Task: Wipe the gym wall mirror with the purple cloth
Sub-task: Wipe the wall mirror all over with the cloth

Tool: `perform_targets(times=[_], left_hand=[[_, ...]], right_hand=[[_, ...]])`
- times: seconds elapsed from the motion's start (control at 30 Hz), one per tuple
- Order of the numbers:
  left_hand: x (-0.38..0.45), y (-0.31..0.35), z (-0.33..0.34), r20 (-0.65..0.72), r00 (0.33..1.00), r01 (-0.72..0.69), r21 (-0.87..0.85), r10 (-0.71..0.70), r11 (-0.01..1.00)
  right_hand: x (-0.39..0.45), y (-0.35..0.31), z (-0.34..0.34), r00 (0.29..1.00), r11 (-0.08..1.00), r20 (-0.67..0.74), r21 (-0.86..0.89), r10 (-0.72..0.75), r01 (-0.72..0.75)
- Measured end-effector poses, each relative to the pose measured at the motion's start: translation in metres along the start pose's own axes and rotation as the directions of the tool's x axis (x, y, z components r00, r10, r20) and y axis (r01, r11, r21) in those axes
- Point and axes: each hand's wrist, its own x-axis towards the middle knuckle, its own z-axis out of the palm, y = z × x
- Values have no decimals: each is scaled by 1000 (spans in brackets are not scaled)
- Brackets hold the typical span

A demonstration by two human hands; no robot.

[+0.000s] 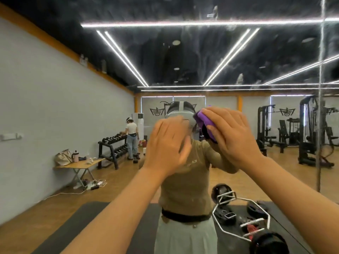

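The wall mirror (201, 57) fills the view ahead and carries smears and streaks, mostly in its upper part. My right hand (233, 136) lies flat with straight fingers on the bunched purple cloth (206, 123) and presses it against the glass at about head height. Only the cloth's left side shows past my fingers. My left hand (167, 145) is raised just left of it, fingers straight and relaxed, holding nothing; whether it touches the glass I cannot tell. My own reflection stands behind both hands.
A vertical mirror seam (320, 107) runs down the right. In the reflection I see a hex barbell (244, 215) with plates on a black mat, weight machines (311, 132), a dumbbell rack (113, 147) with another person beside it, and a folding table (80, 165).
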Motion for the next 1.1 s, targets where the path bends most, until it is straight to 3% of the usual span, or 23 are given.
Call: perform_targets(times=[0.23, 0.4, 0.57, 0.7, 1.0, 1.1], left_hand=[[100, -41, 1, -153, 984, 99, 20, -95, 995], [155, -57, -9, -100, 982, 162, 25, -159, 987], [186, -74, -5, -34, 984, 177, 107, -175, 978], [194, -91, 7, 42, 985, 160, 166, -169, 973], [193, -103, 17, -44, 993, 113, 162, -107, 980], [193, -102, 15, -27, 994, 106, 159, -103, 982]], right_hand=[[113, 25, 3, 965, 990, -257, -113, 49, -81], [187, 38, -2, 935, 977, -333, -124, 122, -172], [233, 53, 2, 933, 957, -275, -104, 234, -270], [255, 54, 13, 929, 958, -283, -89, 238, -272], [280, 61, 13, 989, 957, -55, -249, 136, -145], [270, 79, -5, 977, 945, -71, -247, 203, -214]])
